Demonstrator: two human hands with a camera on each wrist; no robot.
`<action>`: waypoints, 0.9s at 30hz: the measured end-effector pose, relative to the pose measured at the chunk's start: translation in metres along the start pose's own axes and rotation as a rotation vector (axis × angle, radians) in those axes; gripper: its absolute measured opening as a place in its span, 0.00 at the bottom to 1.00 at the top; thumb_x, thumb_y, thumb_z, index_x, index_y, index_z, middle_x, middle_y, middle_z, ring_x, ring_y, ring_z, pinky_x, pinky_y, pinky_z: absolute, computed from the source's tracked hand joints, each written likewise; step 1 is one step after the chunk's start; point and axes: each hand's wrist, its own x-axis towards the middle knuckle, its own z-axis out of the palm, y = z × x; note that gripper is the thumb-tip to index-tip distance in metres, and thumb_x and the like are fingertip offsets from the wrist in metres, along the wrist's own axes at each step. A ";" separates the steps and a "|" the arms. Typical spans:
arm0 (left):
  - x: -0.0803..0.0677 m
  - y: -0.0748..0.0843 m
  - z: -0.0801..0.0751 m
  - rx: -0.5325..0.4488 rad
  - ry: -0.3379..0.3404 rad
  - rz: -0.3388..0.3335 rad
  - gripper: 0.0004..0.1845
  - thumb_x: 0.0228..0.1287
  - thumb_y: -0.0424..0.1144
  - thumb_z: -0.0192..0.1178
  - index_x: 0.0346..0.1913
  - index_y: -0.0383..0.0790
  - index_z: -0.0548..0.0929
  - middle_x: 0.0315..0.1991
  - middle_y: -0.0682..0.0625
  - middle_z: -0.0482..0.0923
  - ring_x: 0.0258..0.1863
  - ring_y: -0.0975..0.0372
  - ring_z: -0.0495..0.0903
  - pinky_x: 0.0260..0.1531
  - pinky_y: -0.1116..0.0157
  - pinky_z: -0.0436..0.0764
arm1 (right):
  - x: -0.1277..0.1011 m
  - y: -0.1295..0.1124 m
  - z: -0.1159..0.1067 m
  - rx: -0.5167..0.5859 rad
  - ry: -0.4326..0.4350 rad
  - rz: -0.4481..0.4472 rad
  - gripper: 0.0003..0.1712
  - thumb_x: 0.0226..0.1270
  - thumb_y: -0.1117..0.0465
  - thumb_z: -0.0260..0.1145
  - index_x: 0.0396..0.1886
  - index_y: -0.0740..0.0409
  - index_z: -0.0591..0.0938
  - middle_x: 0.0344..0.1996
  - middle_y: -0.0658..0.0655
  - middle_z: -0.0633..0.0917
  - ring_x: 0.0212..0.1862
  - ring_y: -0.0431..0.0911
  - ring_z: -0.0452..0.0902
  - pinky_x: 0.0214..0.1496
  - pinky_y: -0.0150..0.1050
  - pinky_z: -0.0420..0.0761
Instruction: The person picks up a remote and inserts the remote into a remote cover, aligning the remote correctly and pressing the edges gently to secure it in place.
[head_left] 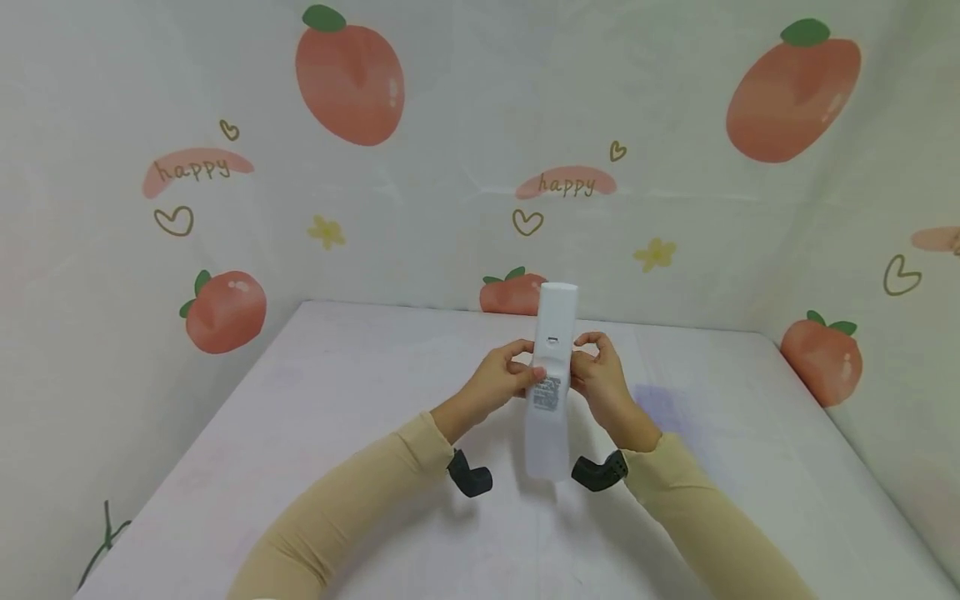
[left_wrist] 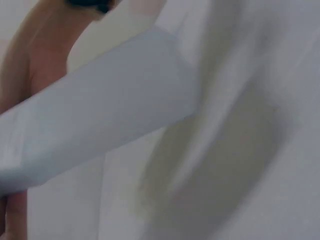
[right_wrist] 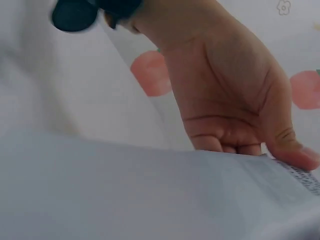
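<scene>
A long white device (head_left: 555, 321) is held upright above the table, with a small port and a grey printed label (head_left: 547, 395) on the side facing me. My left hand (head_left: 498, 377) grips its left edge, the thumb lying across the front by the label. On the opposite edge, my right hand (head_left: 600, 379) holds it with bent fingers, partly hidden behind it. The smooth body of the device (left_wrist: 110, 95) crosses the left wrist view, covering part of the right hand (left_wrist: 47, 65). In the right wrist view the left hand (right_wrist: 235, 95) has its thumb on the label's edge.
A pale table (head_left: 360, 367) extends below both arms. Behind it hangs a white curtain (head_left: 450, 100) printed with fruit and hearts. Dark wrist-worn pieces (head_left: 471, 475) stick out under the sleeves. A thin dark green cord (head_left: 105, 542) shows at the lower left.
</scene>
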 end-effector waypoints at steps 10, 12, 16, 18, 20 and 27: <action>0.001 -0.003 0.002 0.072 0.114 0.066 0.19 0.58 0.36 0.69 0.52 0.38 0.78 0.37 0.39 0.86 0.36 0.59 0.85 0.37 0.62 0.85 | -0.007 0.003 0.002 -0.092 -0.088 -0.051 0.23 0.76 0.53 0.53 0.65 0.55 0.65 0.45 0.50 0.77 0.41 0.39 0.79 0.45 0.33 0.79; 0.000 -0.002 0.003 0.088 0.099 0.065 0.19 0.57 0.37 0.70 0.51 0.38 0.79 0.37 0.41 0.86 0.36 0.60 0.85 0.38 0.63 0.85 | -0.007 0.004 -0.001 -0.103 -0.113 -0.035 0.23 0.74 0.56 0.57 0.64 0.52 0.65 0.47 0.52 0.77 0.44 0.39 0.78 0.46 0.35 0.80; 0.000 -0.004 0.003 0.068 0.075 0.080 0.19 0.57 0.35 0.70 0.51 0.38 0.80 0.37 0.40 0.85 0.36 0.60 0.83 0.40 0.62 0.85 | -0.006 0.007 -0.006 -0.098 -0.109 -0.017 0.20 0.72 0.60 0.59 0.61 0.49 0.67 0.47 0.52 0.77 0.45 0.41 0.78 0.45 0.38 0.81; -0.001 -0.007 0.002 0.047 0.075 0.085 0.19 0.57 0.35 0.70 0.53 0.39 0.80 0.39 0.40 0.84 0.37 0.60 0.82 0.42 0.61 0.85 | -0.006 0.008 -0.007 -0.086 -0.098 -0.019 0.19 0.72 0.60 0.60 0.59 0.48 0.68 0.46 0.51 0.77 0.46 0.41 0.78 0.45 0.38 0.81; -0.002 -0.009 0.002 0.029 0.086 0.089 0.19 0.58 0.34 0.69 0.54 0.39 0.81 0.42 0.41 0.83 0.38 0.59 0.82 0.43 0.61 0.85 | -0.005 0.008 -0.008 -0.070 -0.091 -0.020 0.17 0.71 0.60 0.61 0.56 0.46 0.69 0.45 0.51 0.77 0.45 0.41 0.78 0.45 0.38 0.81; 0.001 -0.015 -0.002 -0.069 0.153 0.092 0.14 0.60 0.29 0.65 0.49 0.30 0.84 0.41 0.38 0.83 0.35 0.62 0.83 0.41 0.62 0.85 | -0.006 0.011 -0.006 -0.090 -0.078 -0.022 0.18 0.71 0.62 0.60 0.57 0.50 0.69 0.40 0.48 0.80 0.41 0.40 0.79 0.41 0.37 0.82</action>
